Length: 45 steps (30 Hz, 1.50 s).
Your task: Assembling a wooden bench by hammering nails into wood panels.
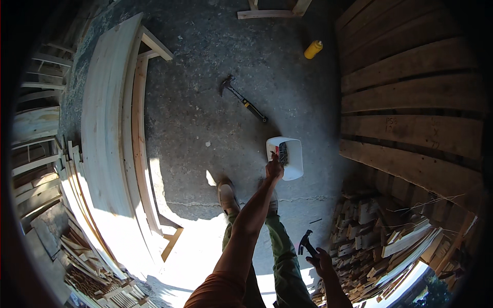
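Note:
My left hand is at the left side of a white plastic bucket, its fingers over the opening. What they hold, if anything, is too small to make out. Dark nails lie inside the bucket, beside a small red patch. Low on the right, my right hand is wrapped round the handle of a black claw hammer, its head pointing away from me. Another claw hammer, with a black and yellow handle, lies on the floor beyond the bucket.
A long bench of pale planks stands to my left. A yellow bottle and a wooden frame are farther away. A wall of boards rises on the right, above stacked wood offcuts. My shoe stands near the bucket.

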{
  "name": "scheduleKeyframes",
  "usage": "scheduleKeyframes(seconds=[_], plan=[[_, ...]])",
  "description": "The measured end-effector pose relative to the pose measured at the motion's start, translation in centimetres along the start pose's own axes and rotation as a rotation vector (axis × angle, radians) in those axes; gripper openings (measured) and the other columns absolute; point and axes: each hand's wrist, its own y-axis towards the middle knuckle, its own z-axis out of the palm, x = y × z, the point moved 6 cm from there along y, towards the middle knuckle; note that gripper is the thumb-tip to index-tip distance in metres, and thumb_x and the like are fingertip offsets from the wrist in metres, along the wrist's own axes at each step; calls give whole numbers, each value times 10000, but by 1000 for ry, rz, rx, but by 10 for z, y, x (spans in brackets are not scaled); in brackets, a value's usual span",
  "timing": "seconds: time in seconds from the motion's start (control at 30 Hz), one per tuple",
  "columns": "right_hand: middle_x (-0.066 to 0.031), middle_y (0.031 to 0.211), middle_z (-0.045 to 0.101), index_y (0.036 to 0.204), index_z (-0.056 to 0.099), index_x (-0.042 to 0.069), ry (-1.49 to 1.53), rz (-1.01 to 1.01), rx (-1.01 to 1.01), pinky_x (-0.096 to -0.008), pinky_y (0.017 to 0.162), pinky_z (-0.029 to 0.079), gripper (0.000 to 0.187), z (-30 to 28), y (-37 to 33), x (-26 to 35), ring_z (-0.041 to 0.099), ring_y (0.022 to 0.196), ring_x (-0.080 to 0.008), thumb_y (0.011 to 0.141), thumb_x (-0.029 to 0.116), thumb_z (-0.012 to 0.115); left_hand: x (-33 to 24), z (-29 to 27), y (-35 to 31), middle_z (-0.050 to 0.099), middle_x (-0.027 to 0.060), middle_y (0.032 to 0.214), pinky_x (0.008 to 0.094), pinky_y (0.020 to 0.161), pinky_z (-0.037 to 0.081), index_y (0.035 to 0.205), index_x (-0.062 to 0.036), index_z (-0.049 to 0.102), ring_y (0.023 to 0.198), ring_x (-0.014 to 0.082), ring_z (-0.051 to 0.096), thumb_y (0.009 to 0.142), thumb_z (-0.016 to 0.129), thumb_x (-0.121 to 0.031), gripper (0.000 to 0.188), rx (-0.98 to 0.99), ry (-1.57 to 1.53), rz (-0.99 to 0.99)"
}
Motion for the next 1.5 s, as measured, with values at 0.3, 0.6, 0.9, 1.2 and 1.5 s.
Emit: scheduleKeyframes(seconds=[0.3, 0.6, 0.9, 1.2, 1.5], plan=[[-268, 1100, 588, 1340, 370, 5, 429, 245, -61, -457, 757, 579, 544, -18, 7, -21, 686, 799, -410, 848, 48, 599, -103, 117, 45, 676, 249, 921, 516, 780, 521, 1358, -74, 372, 869, 428, 662, 847, 630, -184, 582, 100, -1, 223], [-175, 926, 635, 1209, 502, -33, 289, 111, 87, -405, 658, 559, 386, -33, -21, -53, 655, 693, -302, 863, 116, 586, -59, 11, -27, 647, 170, 1177, 469, 896, 511, 1306, -84, 485, 1069, 361, 626, 847, 660, -319, 544, 178, 76, 143], [-52, 613, 459, 869, 506, 30, 611, 519, 216, -338, 471, 395, 57, 93, -41, 108, 412, 472, -203, 821, 61, 498, 88, -278, -262, 712, 45, 707, 317, 487, 520, 881, -107, 683, 570, 135, 656, 768, 742, -277, 212, 264, 222, -389], [-38, 562, 443, 846, 452, 112, -78, 168, 456, -343, 407, 363, 234, 242, -64, 339, 457, 439, -182, 879, 232, 651, -19, -390, -287, 718, 75, 766, 285, 511, 527, 1140, -61, 618, 655, 164, 699, 908, 638, -226, 286, -172, -747, -254], [-46, 582, 491, 808, 542, 59, -286, 2, 683, -344, 455, 431, 195, 445, -94, 462, 530, 497, -204, 854, 213, 651, -31, -389, -231, 656, 37, 762, 304, 526, 520, 1187, -128, 634, 645, 164, 651, 871, 658, -149, 317, 95, -1263, -350]])
